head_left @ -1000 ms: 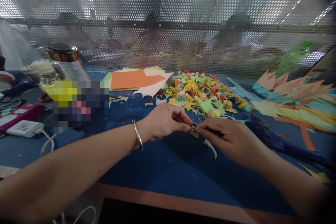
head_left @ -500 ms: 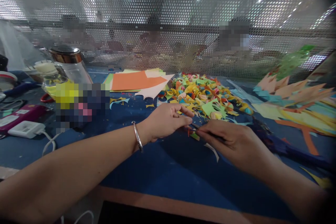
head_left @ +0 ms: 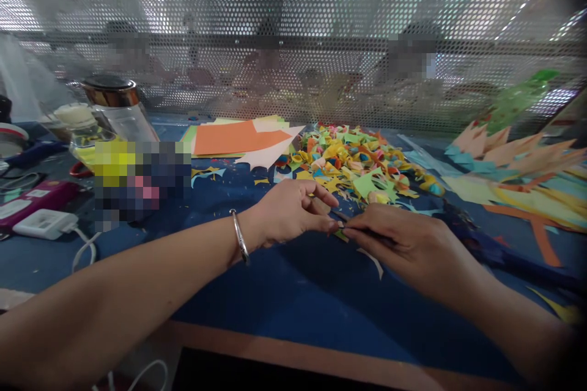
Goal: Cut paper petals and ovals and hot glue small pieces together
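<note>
My left hand (head_left: 293, 211), a silver bangle (head_left: 239, 235) at its wrist, is curled over the blue table (head_left: 275, 293). Its thumb and fingertips bend around something too small to make out. Close beside it, my right hand (head_left: 403, 238) is closed in a pinch on a thin dark metal tool (head_left: 340, 216), whose tip points at the left fingertips. Most of that tool is hidden inside the hand. Under the fingertips lies a green paper scrap (head_left: 341, 235), and a pale curved paper strip (head_left: 372, 261) rests below the right hand.
Behind my hands is a heap of colourful paper scraps (head_left: 348, 156). Coloured sheets (head_left: 224, 137) lie back left, folded paper pieces (head_left: 523, 149) at right. A blue tool (head_left: 499, 250) lies by my right forearm. Bottles (head_left: 123, 119) and a white charger (head_left: 46, 223) stand left, before a perforated screen (head_left: 293, 85).
Both hands stay nearly in place. The left thumb tip has lowered slightly, and the small orange-red bit seen between the hands no longer shows. The view has shifted slightly.
</note>
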The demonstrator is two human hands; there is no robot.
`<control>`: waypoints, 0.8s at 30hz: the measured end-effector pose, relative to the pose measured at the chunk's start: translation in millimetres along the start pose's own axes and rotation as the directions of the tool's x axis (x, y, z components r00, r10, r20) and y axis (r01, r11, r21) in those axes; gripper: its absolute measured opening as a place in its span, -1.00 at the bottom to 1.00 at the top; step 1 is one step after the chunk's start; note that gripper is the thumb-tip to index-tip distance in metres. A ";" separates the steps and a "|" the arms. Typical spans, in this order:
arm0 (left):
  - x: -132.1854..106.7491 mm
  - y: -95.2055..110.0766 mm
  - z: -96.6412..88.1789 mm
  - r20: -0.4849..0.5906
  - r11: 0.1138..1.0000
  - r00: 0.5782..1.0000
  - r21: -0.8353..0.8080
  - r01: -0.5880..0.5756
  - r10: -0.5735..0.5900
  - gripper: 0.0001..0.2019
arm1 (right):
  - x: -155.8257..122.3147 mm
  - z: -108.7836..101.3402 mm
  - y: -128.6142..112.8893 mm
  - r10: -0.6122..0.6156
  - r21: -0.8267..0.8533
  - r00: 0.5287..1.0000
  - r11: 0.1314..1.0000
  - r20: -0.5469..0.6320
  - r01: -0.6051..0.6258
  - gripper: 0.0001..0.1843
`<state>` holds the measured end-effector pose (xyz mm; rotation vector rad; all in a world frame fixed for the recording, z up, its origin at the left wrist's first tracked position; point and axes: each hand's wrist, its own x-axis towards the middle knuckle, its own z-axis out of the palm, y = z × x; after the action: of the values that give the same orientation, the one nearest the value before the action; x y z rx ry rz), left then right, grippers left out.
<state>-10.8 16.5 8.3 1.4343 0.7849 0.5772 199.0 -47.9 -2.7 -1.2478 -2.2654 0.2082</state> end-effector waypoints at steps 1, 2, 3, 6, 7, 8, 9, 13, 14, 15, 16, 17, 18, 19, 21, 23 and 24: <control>-0.2 0.2 0.3 -0.001 1.000 1.000 -0.008 0.006 -0.006 -0.67 | -0.3 0.2 0.5 0.001 -0.001 1.000 1.000 -0.003 -0.001 -0.72; -0.3 0.2 0.5 -0.003 1.000 1.000 -0.015 0.012 -0.012 -0.67 | -0.6 0.3 0.9 0.001 -0.003 1.000 1.000 -0.004 -0.001 -0.72; -0.4 0.2 0.6 -0.005 1.000 1.000 -0.017 0.019 -0.019 -0.66 | -0.8 0.5 1.3 0.002 -0.007 1.000 1.000 -0.004 -0.002 -0.72; -0.1 0.2 0.7 -0.016 1.000 1.000 -0.003 0.021 -0.021 -0.61 | -1.0 1.0 2.5 -0.010 -0.023 1.000 1.000 0.002 0.010 -0.72; 0.1 0.2 0.7 -0.017 1.000 1.000 0.001 0.018 -0.018 -0.59 | -1.0 1.2 3.0 -0.020 -0.028 1.000 0.999 0.005 0.020 -0.72; 0.4 0.2 0.7 -0.017 1.000 1.000 0.000 0.016 -0.016 -0.57 | -1.0 1.4 3.5 -0.031 -0.032 0.999 0.999 0.007 0.031 -0.72; 0.7 0.1 0.7 -0.016 1.000 1.000 -0.004 0.016 -0.016 -0.56 | -1.0 1.7 4.1 -0.042 -0.035 0.999 0.998 0.010 0.043 -0.72; 1.8 -0.2 0.0 -0.003 1.000 1.000 0.028 0.013 -0.013 -0.61 | -0.7 2.6 5.4 -0.081 -0.045 0.997 0.996 0.010 0.081 -0.73; 2.0 -0.2 -0.3 0.000 0.999 1.000 0.042 0.009 -0.009 -0.62 | -0.5 2.6 5.2 -0.085 -0.048 0.996 0.995 0.005 0.086 -0.74; 2.0 -0.2 -0.5 0.004 0.999 1.000 0.054 0.007 -0.008 -0.63 | -0.2 2.4 4.8 -0.089 -0.052 0.996 0.995 0.000 0.088 -0.74; 2.1 -0.2 -0.6 0.007 0.998 1.000 0.056 0.011 -0.011 -0.66 | 0.1 2.2 4.3 -0.091 -0.055 0.996 0.994 -0.004 0.091 -0.74; 2.1 -0.3 -0.6 0.009 0.999 1.000 0.049 0.019 -0.019 -0.70 | 0.4 1.8 3.9 -0.092 -0.057 0.996 0.994 -0.005 0.092 -0.74; 2.1 -0.6 -0.5 0.010 0.999 1.000 0.034 0.028 -0.028 -0.75 | 0.5 1.4 3.4 -0.092 -0.056 0.996 0.994 -0.006 0.092 -0.73; 2.2 -1.1 -0.2 0.014 0.999 0.999 0.016 0.036 -0.036 -0.82 | 0.5 1.2 3.2 -0.090 -0.055 0.996 0.994 -0.004 0.090 -0.72; 2.4 -2.7 0.4 0.035 0.999 0.999 -0.024 0.041 -0.040 -0.91 | 0.0 0.9 3.3 -0.079 -0.052 0.997 0.996 -0.004 0.079 -0.72; 2.6 -4.6 0.7 0.058 0.998 0.998 -0.047 0.037 -0.034 -0.90 | -0.8 1.2 3.9 -0.070 -0.052 0.998 0.996 0.002 0.070 -0.72; 2.7 -5.4 0.7 0.066 0.998 0.997 -0.053 0.034 -0.030 -0.89 | -1.1 1.4 4.3 -0.069 -0.052 0.998 0.996 0.002 0.069 -0.72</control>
<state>-9.1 17.7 2.6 1.3823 0.7343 0.5211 201.9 -46.3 -5.9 -1.1936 -2.3236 0.1248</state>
